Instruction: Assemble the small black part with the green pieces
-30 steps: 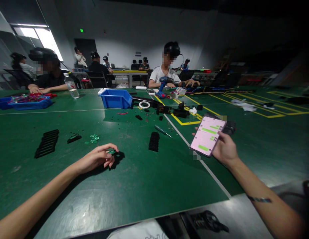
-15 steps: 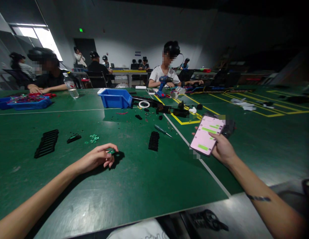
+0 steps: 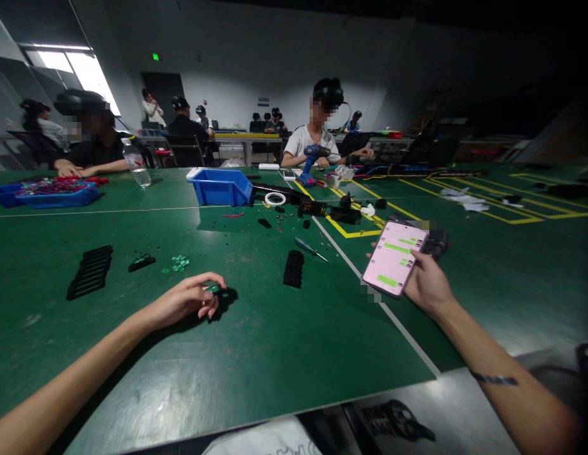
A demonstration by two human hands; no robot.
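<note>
My left hand (image 3: 192,297) rests on the green table, fingers curled around a small green circuit board (image 3: 212,288). Behind it lies a little heap of green pieces (image 3: 180,263), with a black part (image 3: 141,263) beside it and a slotted black frame (image 3: 90,272) farther left. On the right, a smartphone (image 3: 395,258) with a chat on its lit screen is gripped in my right hand (image 3: 429,284), the thumb at its right edge. Between the hands lie a black ribbed block (image 3: 293,269) and a screwdriver (image 3: 311,249).
A blue bin (image 3: 221,188), a white ring (image 3: 275,200) and a cordless drill (image 3: 313,165) stand farther back. At left are a water bottle (image 3: 136,165) and a blue tray (image 3: 59,196) of wires. A person (image 3: 313,136) sits across the table; others are behind.
My right thumb has moved off the phone's screen towards its right edge. My left hand keeps its place with the green circuit board.
</note>
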